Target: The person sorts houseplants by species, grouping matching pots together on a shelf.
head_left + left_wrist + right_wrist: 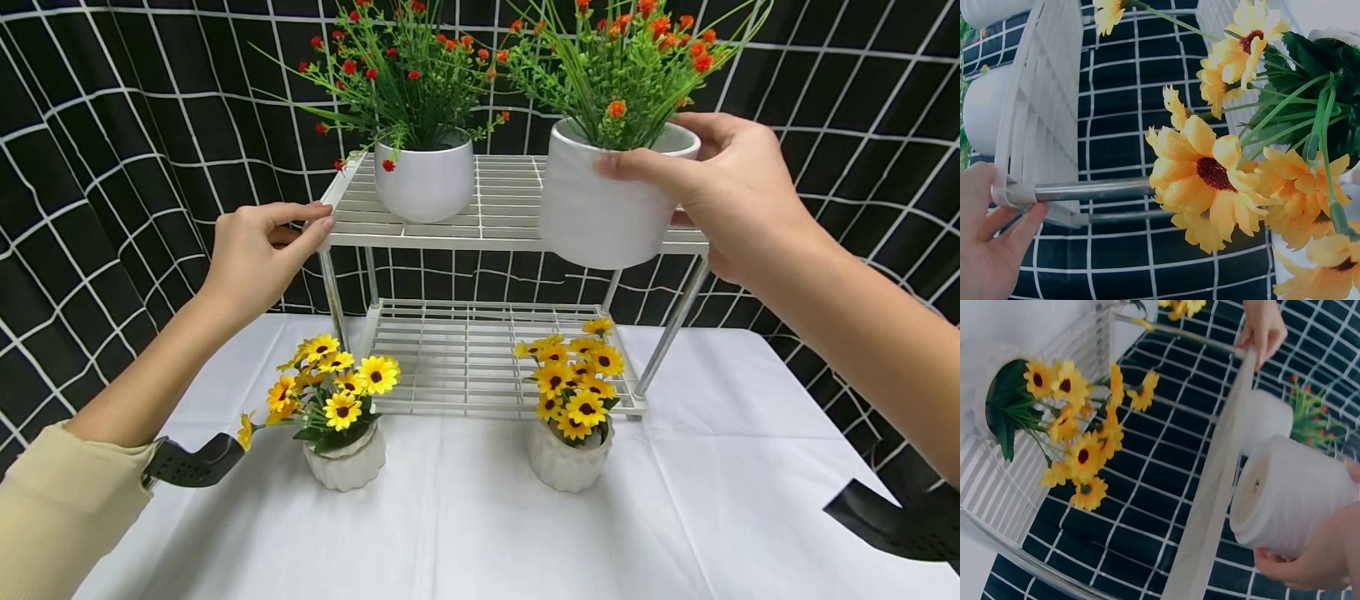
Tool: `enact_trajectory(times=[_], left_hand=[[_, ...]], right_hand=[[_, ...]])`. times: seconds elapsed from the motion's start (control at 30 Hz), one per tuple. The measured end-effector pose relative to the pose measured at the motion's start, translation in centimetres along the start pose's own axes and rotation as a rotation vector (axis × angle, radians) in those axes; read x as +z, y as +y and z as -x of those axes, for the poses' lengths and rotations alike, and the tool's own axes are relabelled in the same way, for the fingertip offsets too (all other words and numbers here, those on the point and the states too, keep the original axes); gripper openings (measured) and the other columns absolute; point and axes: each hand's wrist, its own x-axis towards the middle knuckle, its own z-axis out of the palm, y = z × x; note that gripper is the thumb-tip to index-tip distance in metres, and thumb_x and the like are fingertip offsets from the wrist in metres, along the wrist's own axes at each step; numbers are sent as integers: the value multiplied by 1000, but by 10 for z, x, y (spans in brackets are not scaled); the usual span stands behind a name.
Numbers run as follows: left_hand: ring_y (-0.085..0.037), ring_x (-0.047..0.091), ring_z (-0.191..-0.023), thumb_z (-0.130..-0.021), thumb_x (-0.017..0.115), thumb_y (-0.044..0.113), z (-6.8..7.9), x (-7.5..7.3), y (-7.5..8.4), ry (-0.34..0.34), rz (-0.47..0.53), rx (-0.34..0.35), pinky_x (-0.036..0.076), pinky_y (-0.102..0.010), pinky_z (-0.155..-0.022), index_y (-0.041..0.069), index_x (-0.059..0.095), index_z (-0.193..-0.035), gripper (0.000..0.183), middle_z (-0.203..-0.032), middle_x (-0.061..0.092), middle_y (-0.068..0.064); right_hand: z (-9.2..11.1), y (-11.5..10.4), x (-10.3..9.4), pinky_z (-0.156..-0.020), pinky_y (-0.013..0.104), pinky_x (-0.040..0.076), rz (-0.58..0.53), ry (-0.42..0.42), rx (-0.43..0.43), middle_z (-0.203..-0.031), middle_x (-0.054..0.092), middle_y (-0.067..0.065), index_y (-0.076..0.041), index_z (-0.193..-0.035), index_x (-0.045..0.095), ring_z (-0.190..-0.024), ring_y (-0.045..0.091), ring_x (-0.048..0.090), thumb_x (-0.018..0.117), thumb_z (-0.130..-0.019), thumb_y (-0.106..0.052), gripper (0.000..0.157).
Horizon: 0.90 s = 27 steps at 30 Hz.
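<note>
- Because a round, smooth pot seems to call for support from two sides, the right hand (738,187) spans the orange-flowered pot (607,200), its thumb on the near wall and fingers round the far side, probably leaving the base free.
- That pot is held over the front right of the upper shelf (435,241), its underside showing in the right wrist view, apparently touching nothing below.
- The left hand (255,262) pinches the front left corner of this shelf (likely to steady so light a frame).
- The red-flowered pot (424,183) stands upright at the shelf's left, which leaves room beside it.
- The left yellow-flowered pot (347,461) and right yellow-flowered pot (572,457) stand on the tablecloth (465,517), well apart, perhaps to keep the lower shelf (465,408) accessible between them.
</note>
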Motion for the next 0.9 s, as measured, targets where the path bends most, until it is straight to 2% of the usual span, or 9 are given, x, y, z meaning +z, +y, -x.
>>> enact_trajectory(times=[0.3,0.4,0.57,0.9], left_hand=[[-39,77,-101,-106,67,21,1,-1,-2,2,0,-8,44,-4,-63,0,75,-129,32,-130,73,-21],[-38,77,-101,-106,67,21,1,-1,-1,2,0,-12,45,-4,-64,0,75,-129,32,-129,73,-21],[-38,77,-99,-106,68,21,1,-1,0,6,-1,-7,45,-4,-64,0,75,-128,32,-129,74,-20],[-38,77,-101,-105,68,20,0,0,-1,7,1,-3,45,-2,-67,0,75,-128,31,-129,73,-20]], right_hand=[[-29,1,8,-106,43,51,33,85,19,-140,55,-1,-17,-165,35,-118,15,58,88,-85,-41,99],[-38,3,10,-108,39,51,38,99,17,-144,52,1,-15,-166,33,-121,15,56,87,-85,-40,100],[-54,6,12,-116,40,48,24,108,10,-156,45,6,-15,-167,29,-130,19,54,85,-87,-39,100],[-75,16,17,-114,38,48,15,129,19,-152,47,4,-16,-166,32,-126,14,53,85,-86,-41,99]])
